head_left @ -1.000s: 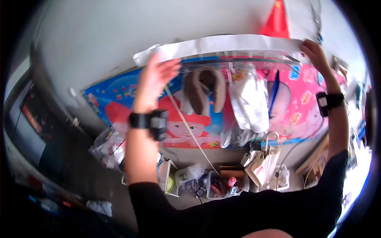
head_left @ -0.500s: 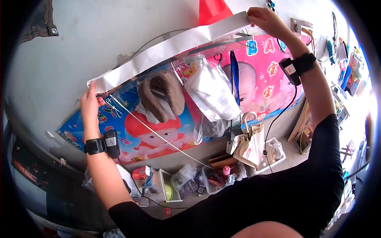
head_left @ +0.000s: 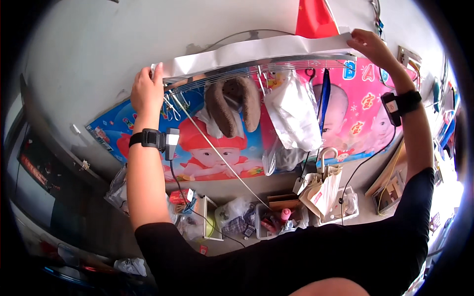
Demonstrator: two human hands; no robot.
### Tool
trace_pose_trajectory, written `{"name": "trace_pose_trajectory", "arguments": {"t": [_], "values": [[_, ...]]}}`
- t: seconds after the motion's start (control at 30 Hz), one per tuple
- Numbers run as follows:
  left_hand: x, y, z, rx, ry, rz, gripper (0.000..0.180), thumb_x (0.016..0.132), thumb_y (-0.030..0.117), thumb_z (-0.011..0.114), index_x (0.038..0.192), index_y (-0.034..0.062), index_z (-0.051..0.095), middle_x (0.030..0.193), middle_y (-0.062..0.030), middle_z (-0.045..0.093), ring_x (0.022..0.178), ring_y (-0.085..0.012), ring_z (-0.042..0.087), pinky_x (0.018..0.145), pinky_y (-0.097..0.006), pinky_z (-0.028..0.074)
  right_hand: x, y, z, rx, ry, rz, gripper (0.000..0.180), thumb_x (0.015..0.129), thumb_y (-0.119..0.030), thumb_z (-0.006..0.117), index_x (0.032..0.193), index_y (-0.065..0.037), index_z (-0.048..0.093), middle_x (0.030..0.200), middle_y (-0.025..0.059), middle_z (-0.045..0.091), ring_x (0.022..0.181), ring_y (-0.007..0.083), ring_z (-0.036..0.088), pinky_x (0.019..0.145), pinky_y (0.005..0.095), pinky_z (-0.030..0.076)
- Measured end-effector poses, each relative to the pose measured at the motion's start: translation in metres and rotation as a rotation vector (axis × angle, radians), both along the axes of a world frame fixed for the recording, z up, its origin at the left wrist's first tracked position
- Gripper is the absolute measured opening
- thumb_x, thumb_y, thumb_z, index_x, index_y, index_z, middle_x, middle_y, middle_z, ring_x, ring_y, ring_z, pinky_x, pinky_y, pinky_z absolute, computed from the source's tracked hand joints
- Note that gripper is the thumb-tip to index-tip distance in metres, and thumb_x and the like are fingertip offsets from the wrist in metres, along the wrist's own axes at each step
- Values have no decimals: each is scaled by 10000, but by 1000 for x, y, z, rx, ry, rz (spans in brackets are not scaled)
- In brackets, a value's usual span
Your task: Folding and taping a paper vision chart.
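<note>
A long white strip (head_left: 256,51), like paper or thin sheet and slightly creased, stretches along the front of a wire wall rack (head_left: 237,72). My left hand (head_left: 148,91) pinches its left end with the thumb up, close to the rack's left corner. At the other end, my right hand (head_left: 368,44) is closed on the strip's right tip, just below a red cloth (head_left: 316,22). Between the hands the strip runs nearly level, bowing a little. From the rack hang a brown fuzzy U-shaped item (head_left: 249,106), white plastic bags (head_left: 294,113) and a narrow blue item (head_left: 324,101).
Behind the rack are posters (head_left: 212,155) with baby pictures. A thin white rod (head_left: 217,153) slants down from the rack's left end. Below stand plastic bins (head_left: 266,232), paper bags (head_left: 321,195) and a white-handled umbrella (head_left: 327,153). Cables run from both wristbands.
The view has shifted, so the rack sits farther right in the picture. The strip has gone from steeply slanted to nearly level. Both hands still hold its ends.
</note>
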State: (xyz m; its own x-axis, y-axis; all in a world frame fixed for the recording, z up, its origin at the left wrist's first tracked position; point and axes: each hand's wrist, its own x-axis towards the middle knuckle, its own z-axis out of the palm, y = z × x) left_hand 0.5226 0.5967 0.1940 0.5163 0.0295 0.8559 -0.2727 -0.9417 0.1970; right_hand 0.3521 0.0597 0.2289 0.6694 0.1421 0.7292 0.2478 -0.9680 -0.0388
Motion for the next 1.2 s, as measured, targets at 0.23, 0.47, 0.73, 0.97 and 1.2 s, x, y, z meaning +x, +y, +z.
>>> {"name": "trace_pose_trajectory", "arguments": {"t": [0.23, 0.47, 0.73, 0.97, 1.2], "values": [[22, 23, 3, -227, 100, -469, 428, 889, 252, 624, 1271, 62, 585, 958, -133, 691, 874, -236, 667, 806, -354, 514, 0, -6, 14, 311, 307, 28, 237, 889, -255, 669, 938, -23, 656, 733, -2, 611, 677, 83, 574, 600, 245, 462], [21, 27, 9, -140, 123, -529, 357, 929, 110, 560, 1284, 127, 590, 978, -70, 656, 806, -156, 629, 750, -314, 521, 6, -12, 4, 282, 151, 173, 178, 922, -165, 631, 910, 12, 618, 760, 4, 607, 708, 82, 557, 672, 247, 469], [11, 15, -2, -12, -112, -318, 339, 899, 66, 535, 1226, 112, 612, 905, -73, 643, 771, -208, 623, 757, -348, 513, 10, -6, -9, 256, 80, 148, 182, 918, -144, 638, 927, 32, 594, 784, 1, 586, 753, 86, 552, 717, 249, 464], [1, 7, -2, -49, -221, -280, 304, 890, 57, 517, 1171, 107, 622, 1057, -114, 633, 956, -311, 637, 823, -404, 530, 12, -16, -12, 236, -15, 189, 187, 938, -144, 615, 940, 42, 595, 810, 19, 627, 756, 85, 555, 725, 252, 463], [12, 7, -13, -51, -222, -217, 316, 911, 94, 518, 1212, 113, 613, 1117, -125, 622, 1029, -307, 614, 876, -390, 499, 5, -3, -16, 178, -98, 64, 218, 943, -192, 618, 938, 24, 589, 782, 18, 600, 735, 82, 545, 696, 255, 460]]}}
